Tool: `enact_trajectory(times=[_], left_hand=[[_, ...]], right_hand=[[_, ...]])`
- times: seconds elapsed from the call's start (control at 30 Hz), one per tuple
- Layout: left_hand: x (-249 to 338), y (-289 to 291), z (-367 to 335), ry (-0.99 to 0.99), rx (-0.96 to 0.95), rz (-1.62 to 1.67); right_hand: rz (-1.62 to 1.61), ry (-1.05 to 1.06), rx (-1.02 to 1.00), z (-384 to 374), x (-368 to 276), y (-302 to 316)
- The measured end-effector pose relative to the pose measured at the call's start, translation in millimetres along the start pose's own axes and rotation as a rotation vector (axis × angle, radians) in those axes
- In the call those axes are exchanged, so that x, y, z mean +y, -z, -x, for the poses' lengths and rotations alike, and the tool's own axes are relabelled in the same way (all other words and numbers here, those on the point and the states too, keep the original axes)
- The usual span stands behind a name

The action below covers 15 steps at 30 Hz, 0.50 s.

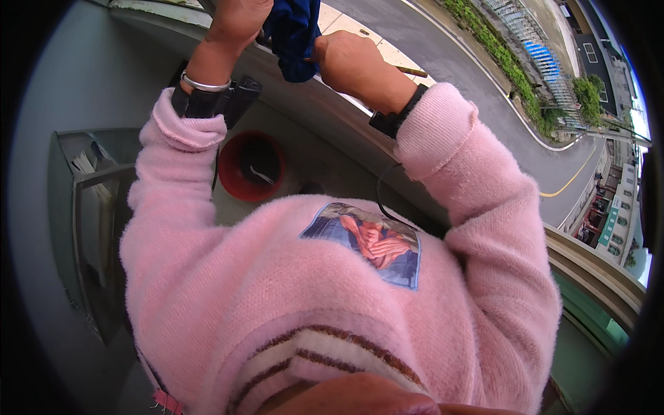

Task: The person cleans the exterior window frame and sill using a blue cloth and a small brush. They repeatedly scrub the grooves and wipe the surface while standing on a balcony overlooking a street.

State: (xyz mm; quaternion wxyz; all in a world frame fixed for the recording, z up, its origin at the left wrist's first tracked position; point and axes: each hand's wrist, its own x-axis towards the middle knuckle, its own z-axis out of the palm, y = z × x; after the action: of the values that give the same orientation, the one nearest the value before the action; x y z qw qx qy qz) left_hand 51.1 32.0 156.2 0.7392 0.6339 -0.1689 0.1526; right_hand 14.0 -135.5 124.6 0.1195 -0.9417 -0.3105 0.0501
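At the upper edge of the view, my left hand (238, 19) is closed at the dark blue cloth (292, 38), its fingertips cut off by the frame. The cloth hangs bunched between my two hands. My right hand (351, 63) is closed in a fist against the cloth's right side. A thin brown stick (413, 71) shows on both sides of that fist. Both hands are raised over a window ledge.
Inside, below the ledge, a red bucket (250, 166) stands on the floor. A glass-sided cabinet (104, 207) is at the left. Beyond the opening lie a road (443, 66) and a green verge. A window frame (595, 273) runs along the right.
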Motion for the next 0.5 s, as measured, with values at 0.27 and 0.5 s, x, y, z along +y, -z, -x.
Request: enact_trajectory(times=[0.27,0.5], left_hand=[[-10.1,-6.0,-8.7,0.072,0.03,-0.058],[45.9,-56.7,-89.0,0.296,-0.251,0.529]], right_hand=[[-0.199,-0.103,0.132,-40.4,-7.1,-39.9],[-0.416,-0.158,0.604,-9.0,27.3,12.4]])
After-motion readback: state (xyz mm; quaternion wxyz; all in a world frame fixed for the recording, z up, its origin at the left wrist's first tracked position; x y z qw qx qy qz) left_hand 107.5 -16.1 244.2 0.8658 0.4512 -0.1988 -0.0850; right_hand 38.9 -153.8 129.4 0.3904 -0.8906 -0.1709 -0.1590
